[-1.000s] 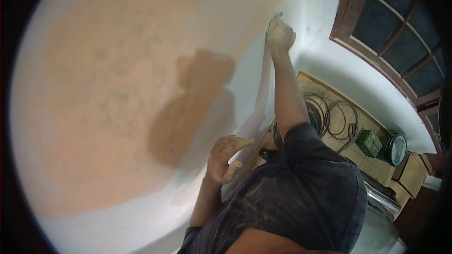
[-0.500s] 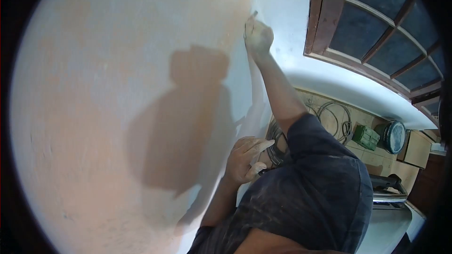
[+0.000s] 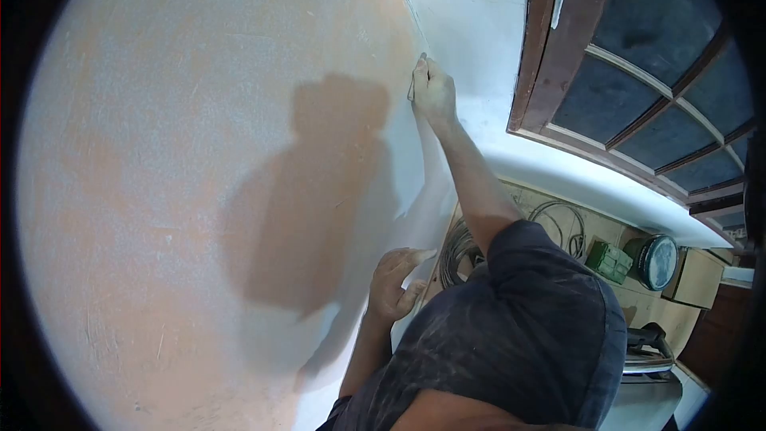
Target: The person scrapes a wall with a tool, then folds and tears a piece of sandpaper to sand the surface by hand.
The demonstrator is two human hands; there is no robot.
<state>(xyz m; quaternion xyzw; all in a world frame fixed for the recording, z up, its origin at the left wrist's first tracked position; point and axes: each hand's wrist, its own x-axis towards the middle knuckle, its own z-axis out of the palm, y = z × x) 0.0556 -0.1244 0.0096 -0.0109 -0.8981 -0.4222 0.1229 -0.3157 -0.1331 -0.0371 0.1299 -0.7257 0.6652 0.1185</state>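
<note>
My right hand is raised against the edge where the orange-and-white patchy wall meets the white wall. Its fingers are closed on a small thin flat piece, which pokes out at the wall side; its exact kind cannot be made out. Lower down, my left hand is in front of my body near the wall, thumb and fingers apart, with nothing visible in it. Pale dust coats the left hand.
A brown-framed window is at upper right. On the tiled floor are coiled cables, a green box, a dark bucket and a cardboard box. My shadow falls on the patchy wall.
My right hand has come down slightly along the wall edge, still gripping the thin piece. My left hand has shifted a little left and down. The view has tilted slightly.
</note>
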